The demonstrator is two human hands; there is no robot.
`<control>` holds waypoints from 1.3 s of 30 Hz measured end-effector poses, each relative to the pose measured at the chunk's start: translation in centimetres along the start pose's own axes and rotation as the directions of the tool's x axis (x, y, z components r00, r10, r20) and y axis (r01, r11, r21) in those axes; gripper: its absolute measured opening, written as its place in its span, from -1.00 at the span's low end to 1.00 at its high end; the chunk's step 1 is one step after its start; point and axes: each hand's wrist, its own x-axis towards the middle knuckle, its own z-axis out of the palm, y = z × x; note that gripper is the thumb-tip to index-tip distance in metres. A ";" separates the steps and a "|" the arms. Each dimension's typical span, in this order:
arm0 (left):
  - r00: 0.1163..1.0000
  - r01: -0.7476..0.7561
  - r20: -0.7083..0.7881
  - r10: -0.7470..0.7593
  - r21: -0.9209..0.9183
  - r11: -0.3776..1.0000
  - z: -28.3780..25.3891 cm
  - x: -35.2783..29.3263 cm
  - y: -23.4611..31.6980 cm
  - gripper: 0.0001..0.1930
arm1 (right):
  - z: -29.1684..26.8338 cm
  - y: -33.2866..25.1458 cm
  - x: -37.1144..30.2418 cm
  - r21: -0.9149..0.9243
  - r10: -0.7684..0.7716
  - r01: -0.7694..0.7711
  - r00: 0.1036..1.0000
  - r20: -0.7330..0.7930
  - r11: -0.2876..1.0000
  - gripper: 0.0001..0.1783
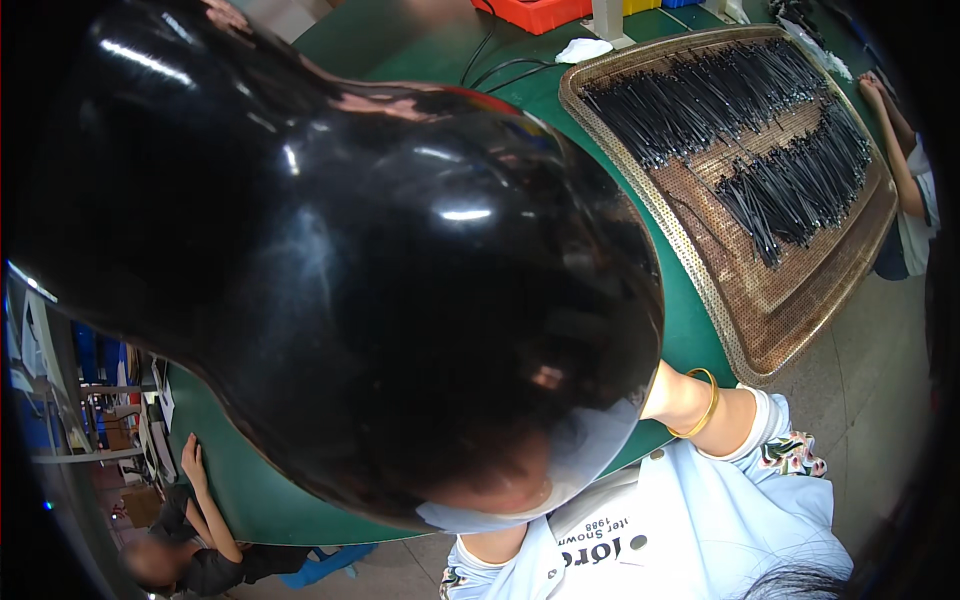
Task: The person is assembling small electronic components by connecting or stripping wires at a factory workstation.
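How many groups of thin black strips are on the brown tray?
2. One group fills the tray's upper part in the picture; the smaller group lies to its lower right. The glossy black object could hide more elsewhere on the table.

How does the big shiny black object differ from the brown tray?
The black object is smooth and glossy, while the brown tray is perforated all over. The black object bulges roundly; the tray is broad and shallow. The black object shows only reflections, while the tray carries two groups of thin black pieces. Both hide parts of the green table.
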 end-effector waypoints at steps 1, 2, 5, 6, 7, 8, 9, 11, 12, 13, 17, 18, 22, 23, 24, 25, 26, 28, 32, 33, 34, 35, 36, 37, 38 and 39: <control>1.000 -0.018 0.001 0.018 0.008 1.000 -0.1 0.0 -0.2 -0.71 | 0.0 -0.1 0.0 -0.002 0.000 0.000 1.000 -0.002 1.000 -0.83; 1.000 -0.020 -0.003 0.020 0.010 1.000 -0.1 0.1 -0.2 -0.71 | 0.0 -0.3 0.1 -0.048 -0.026 0.026 1.000 0.012 0.999 -0.83; 0.997 -0.004 0.075 0.001 0.032 0.999 0.2 0.4 -0.3 -0.74 | -0.4 -0.3 -0.1 -0.114 -0.056 0.058 0.998 0.019 0.992 -0.83; 0.998 -0.022 0.054 0.019 0.054 0.998 0.5 0.1 0.0 -0.75 | -0.2 -0.3 -0.1 -0.121 -0.058 0.062 0.998 0.033 0.991 -0.83; 0.999 -0.039 0.033 0.037 0.076 0.996 0.6 -0.1 0.3 -0.77 | 0.2 -0.3 0.0 -0.118 -0.058 0.063 0.997 0.044 0.991 -0.83; 0.999 -0.046 0.024 0.044 0.078 0.996 0.5 -0.2 0.5 -0.77 | 0.6 -0.3 0.0 0.008 0.004 -0.004 1.000 0.003 1.000 -0.83; 0.999 -0.037 -0.009 0.038 0.083 0.996 0.4 -0.1 0.6 -0.77 | 0.7 -0.3 0.0 0.129 0.071 -0.065 0.997 -0.043 0.989 -0.82; 0.998 -0.032 -0.042 0.035 0.087 0.996 0.3 -0.1 0.7 -0.77 | 0.6 -0.4 0.0 0.127 0.045 -0.036 0.997 -0.067 0.991 -0.82; 0.998 -0.039 -0.047 0.041 0.038 0.999 0.4 0.0 0.6 -0.77 | 0.4 -0.3 0.1 0.127 0.019 -0.007 0.995 -0.095 0.992 -0.82; 0.998 -0.047 -0.052 0.046 -0.011 0.999 0.4 0.1 0.4 -0.77 | 0.2 -0.2 0.1 0.126 0.020 -0.007 0.995 -0.100 0.992 -0.82; 0.998 -0.043 -0.037 0.043 0.013 0.999 0.2 0.3 -0.1 -0.79 | -0.5 -0.1 0.0 0.086 0.055 -0.049 0.996 -0.068 0.995 -0.80; 0.996 -0.088 -0.004 0.088 0.059 0.994 0.1 0.4 -0.2 -0.80 | -0.7 0.0 -0.1 0.029 0.038 -0.037 0.999 -0.018 0.999 -0.81; 0.995 -0.102 0.013 0.101 0.137 0.985 0.0 -0.1 0.3 -0.82 | -0.3 -0.9 0.1 -0.262 0.043 -0.021 0.996 0.082 0.965 -0.82; 0.995 -0.101 0.015 0.100 0.135 0.986 0.0 0.0 0.2 -0.82 | -0.3 -0.5 0.0 -0.222 -0.020 0.027 0.999 0.031 0.975 -0.83; 0.994 -0.108 -0.003 0.109 0.088 0.990 0.1 0.1 0.1 -0.82 | -0.3 -0.3 0.0 -0.183 -0.082 0.077 0.996 -0.020 0.980 -0.85; 0.993 -0.116 -0.021 0.117 0.041 0.992 0.1 0.2 0.0 -0.82 | -0.2 -0.3 0.0 -0.184 -0.082 0.077 0.996 -0.020 0.980 -0.85; 0.993 -0.116 -0.021 0.117 0.040 0.992 0.2 0.3 0.0 -0.82 | 0.0 -0.6 -0.1 -0.108 -0.031 0.027 0.999 -0.041 0.994 -0.85; 0.994 -0.110 0.004 0.110 -0.031 0.993 0.3 0.3 0.2 -0.82 | 0.0 -0.6 0.0 -0.028 0.022 -0.023 0.998 -0.054 0.999 -0.85; 0.998 -0.009 -0.060 0.007 -0.035 0.999 0.5 0.2 0.3 -0.82 | -0.1 -0.8 0.0 0.097 -0.007 0.013 0.998 -0.059 0.995 -0.84; 0.998 -0.022 -0.054 0.021 -0.008 1.000 0.6 0.2 0.3 -0.82 | -0.1 -0.9 0.0 0.110 -0.036 0.043 0.997 -0.066 0.993 -0.83; 0.998 -0.034 -0.049 0.035 0.018 0.999 0.6 0.2 0.3 -0.82 | 0.0 -1.1 -0.1 0.124 -0.063 0.072 0.995 -0.073 0.990 -0.83; 0.998 -0.034 -0.047 0.035 0.018 0.999 0.5 0.1 0.3 -0.82 | 0.0 -1.2 0.0 0.085 -0.051 0.056 0.997 -0.054 0.995 -0.82; 0.998 -0.049 -0.034 0.050 0.021 0.999 0.3 0.1 0.2 -0.82 | 0.0 -1.2 0.0 0.067 -0.044 0.047 0.998 -0.045 0.997 -0.82; 0.998 -0.064 -0.021 0.065 0.024 0.998 0.3 0.1 0.2 -0.82 | 0.0 -1.3 0.0 0.048 -0.038 0.039 0.999 -0.036 0.998 -0.82; 0.998 -0.064 -0.021 0.064 0.025 0.998 0.3 0.1 0.3 -0.82 | 0.0 -1.3 0.0 0.030 -0.034 0.036 0.999 -0.040 0.999 -0.82; 0.998 -0.064 -0.027 0.065 0.030 0.997 0.4 0.2 0.3 -0.82 | 0.0 -1.3 0.1 0.012 -0.031 0.032 0.999 -0.044 0.999 -0.82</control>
